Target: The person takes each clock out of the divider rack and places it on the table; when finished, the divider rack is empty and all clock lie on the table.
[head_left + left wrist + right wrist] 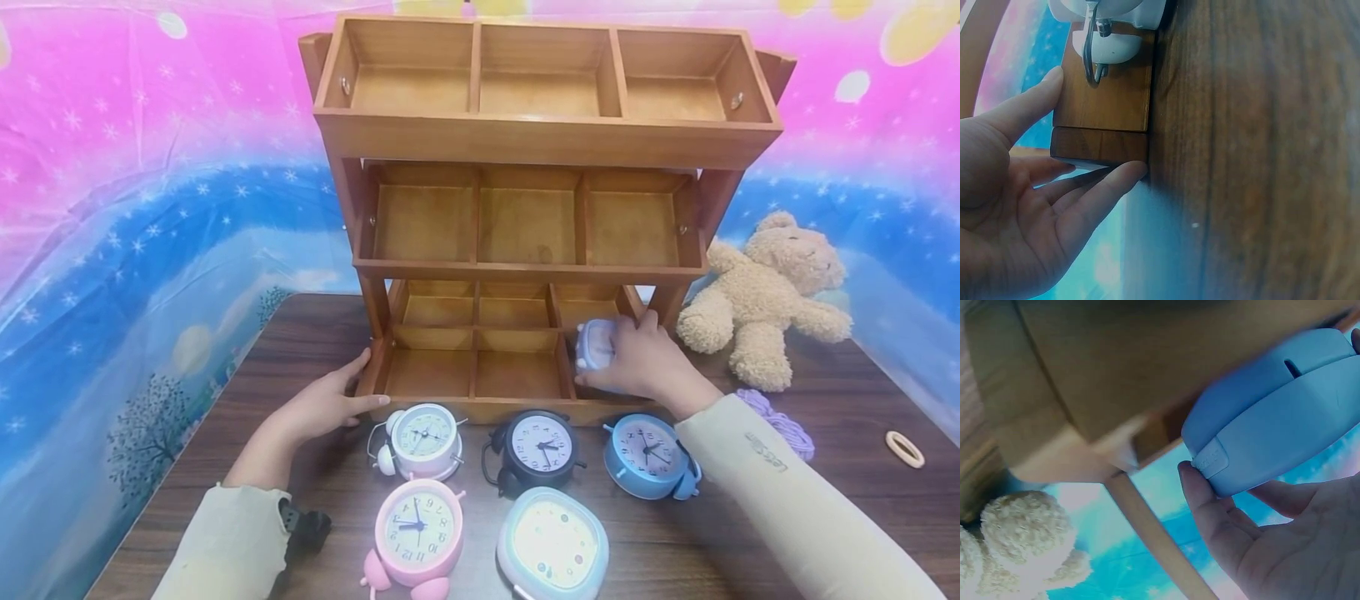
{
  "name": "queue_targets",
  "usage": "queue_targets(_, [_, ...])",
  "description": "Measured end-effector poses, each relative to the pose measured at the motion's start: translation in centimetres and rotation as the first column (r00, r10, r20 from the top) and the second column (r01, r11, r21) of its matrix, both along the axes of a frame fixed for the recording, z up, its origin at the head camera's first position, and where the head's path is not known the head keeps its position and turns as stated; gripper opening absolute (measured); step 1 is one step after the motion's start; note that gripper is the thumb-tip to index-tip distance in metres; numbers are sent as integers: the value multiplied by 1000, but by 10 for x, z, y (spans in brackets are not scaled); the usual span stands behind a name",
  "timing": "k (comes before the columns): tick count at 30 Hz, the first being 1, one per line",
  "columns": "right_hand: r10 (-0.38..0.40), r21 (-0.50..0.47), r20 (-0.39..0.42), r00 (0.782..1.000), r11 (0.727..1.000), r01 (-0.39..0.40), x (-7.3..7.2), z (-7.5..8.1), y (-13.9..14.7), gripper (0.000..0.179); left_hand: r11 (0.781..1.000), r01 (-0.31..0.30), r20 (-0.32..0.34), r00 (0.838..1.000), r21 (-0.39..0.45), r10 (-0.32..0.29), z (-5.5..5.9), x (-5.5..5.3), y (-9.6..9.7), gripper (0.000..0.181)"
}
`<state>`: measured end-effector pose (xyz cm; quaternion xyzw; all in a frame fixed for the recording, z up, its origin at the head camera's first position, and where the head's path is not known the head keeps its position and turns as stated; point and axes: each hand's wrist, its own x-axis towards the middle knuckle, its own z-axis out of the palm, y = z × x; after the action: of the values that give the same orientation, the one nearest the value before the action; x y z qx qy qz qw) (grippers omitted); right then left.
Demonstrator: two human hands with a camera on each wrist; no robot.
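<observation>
My right hand (637, 354) grips a small lavender-blue clock (596, 344) with rounded corners, over the bottom right compartment of a wooden three-tier shelf (547, 142). In the right wrist view, fingers and thumb hold the smooth body of the clock (1279, 419), which is tilted beside the wooden wall; its face is hidden there. At the shelf's lower left corner, my left hand (322, 404) spans the wood, thumb on the front board and fingers against the side (1100, 147). A white twin-bell clock (423, 437) stands close to that thumb.
Before the shelf are a black clock (542, 450), a blue clock (647, 454), a pink clock (417, 533) and a white-and-blue square clock (555, 542). On the right are a teddy bear (772, 292), purple yarn (780, 421) and a wooden ring (905, 449).
</observation>
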<state>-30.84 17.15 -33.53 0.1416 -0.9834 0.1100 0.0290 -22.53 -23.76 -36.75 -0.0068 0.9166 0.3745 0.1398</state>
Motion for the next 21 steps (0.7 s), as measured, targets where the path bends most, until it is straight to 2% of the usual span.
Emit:
queue_targets(6, [27,-43,-25,999,999,-28,16,12,-1,107,1000,2,-3,1000,0,-2,1,0,0,98])
queue_targets(11, [35,-65,-6,999,997,-36,34,21,-1,110,1000,-5,4,1000,1,5,2,0,0,98])
queue_targets(21, [133,8,-20,991,991,-133,74,34,6,115,1000,-2,-1,1000,10,2,0,0,0,99])
